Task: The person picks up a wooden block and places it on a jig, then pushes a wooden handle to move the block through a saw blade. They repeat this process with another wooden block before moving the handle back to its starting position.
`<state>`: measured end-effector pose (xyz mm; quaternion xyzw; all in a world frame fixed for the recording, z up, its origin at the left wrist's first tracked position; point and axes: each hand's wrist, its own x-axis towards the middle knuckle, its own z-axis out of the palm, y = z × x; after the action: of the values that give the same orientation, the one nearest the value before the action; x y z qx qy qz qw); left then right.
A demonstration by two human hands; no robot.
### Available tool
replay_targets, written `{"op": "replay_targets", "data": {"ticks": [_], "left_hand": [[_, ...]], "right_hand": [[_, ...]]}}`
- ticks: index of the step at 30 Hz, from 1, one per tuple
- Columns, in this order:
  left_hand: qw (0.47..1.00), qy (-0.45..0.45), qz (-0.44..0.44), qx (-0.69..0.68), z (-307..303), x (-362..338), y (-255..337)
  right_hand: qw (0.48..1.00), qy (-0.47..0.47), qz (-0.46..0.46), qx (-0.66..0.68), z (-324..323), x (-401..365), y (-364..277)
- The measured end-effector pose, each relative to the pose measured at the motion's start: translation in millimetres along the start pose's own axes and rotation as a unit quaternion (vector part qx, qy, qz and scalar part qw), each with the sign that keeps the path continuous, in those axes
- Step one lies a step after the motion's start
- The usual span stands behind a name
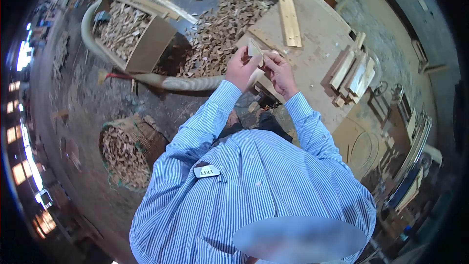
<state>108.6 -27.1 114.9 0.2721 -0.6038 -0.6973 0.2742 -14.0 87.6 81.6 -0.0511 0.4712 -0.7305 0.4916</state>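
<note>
Both my hands are raised in front of me near the left edge of the wooden worktable (312, 34). My left hand (239, 71) is closed on a small, pale, flat wood piece (254, 49), which sticks up past the fingertips. Close beside it, my right hand (282, 72) has its thumb and fingers pinched together at the piece's right side. Striped blue sleeves cover both forearms. Beyond the hands, a heap of small wood offcuts (220, 29) lies on the floor.
On the table are a long pale board (287, 12) and several stacked wood strips (352, 74). A ribbed hose (185, 83) crosses the floor at left. Offcuts fill an open wooden box (154, 44) and a round basket (156, 139). More boards lean at the right (415, 156).
</note>
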Motion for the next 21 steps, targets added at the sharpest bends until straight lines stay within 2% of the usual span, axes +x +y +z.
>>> {"op": "replay_targets", "data": {"ticks": [2,5,7,9,10,11,13,14,15,16,17,18,19,20,21], "left_hand": [[0.999,0.006,-0.045,0.004,-23,-7,10],[0.998,0.051,-0.012,-0.033,-50,-22,19],[0.997,0.075,-0.022,0.001,-67,-34,23],[0.996,0.078,0.0,-0.04,-92,-43,19],[0.994,0.095,0.0,-0.044,-106,-49,11],[0.994,0.105,0.017,-0.041,-125,-56,-7],[0.978,0.171,-0.101,-0.068,-162,-86,-22],[0.963,0.214,-0.126,-0.105,-192,-104,-68],[0.935,0.27,-0.177,-0.147,-208,-132,-69],[0.902,0.327,-0.21,-0.19,-231,-161,-94],[0.86,0.385,-0.261,-0.208,-261,-194,-145],[0.857,0.381,-0.326,-0.115,-295,-233,-188],[0.846,0.375,-0.337,-0.173,-331,-282,-258],[0.75,0.479,-0.39,-0.235,-318,-313,-244],[0.699,0.517,-0.425,-0.252,-320,-347,-265]], "right_hand": [[0.999,-0.037,0.01,-0.009,18,2,10],[0.997,-0.075,0.016,-0.013,51,0,22],[0.995,-0.087,0.036,-0.018,73,-3,28],[0.993,-0.102,0.049,-0.046,88,1,42],[0.98,-0.112,0.024,-0.162,94,3,47],[0.953,-0.129,-0.008,-0.274,103,6,53],[0.874,-0.154,-0.133,-0.442,118,1,64],[0.82,-0.159,-0.176,-0.521,112,4,77],[0.758,-0.154,-0.221,-0.595,100,8,93],[0.722,-0.159,-0.25,-0.625,84,9,110],[0.685,-0.159,-0.278,-0.654,75,6,121],[0.685,-0.163,-0.283,-0.651,75,-3,122],[0.624,-0.197,-0.3,-0.694,77,-12,120],[0.558,-0.228,-0.313,-0.734,79,-17,119],[0.558,-0.228,-0.317,-0.733,81,-19,121]]}}
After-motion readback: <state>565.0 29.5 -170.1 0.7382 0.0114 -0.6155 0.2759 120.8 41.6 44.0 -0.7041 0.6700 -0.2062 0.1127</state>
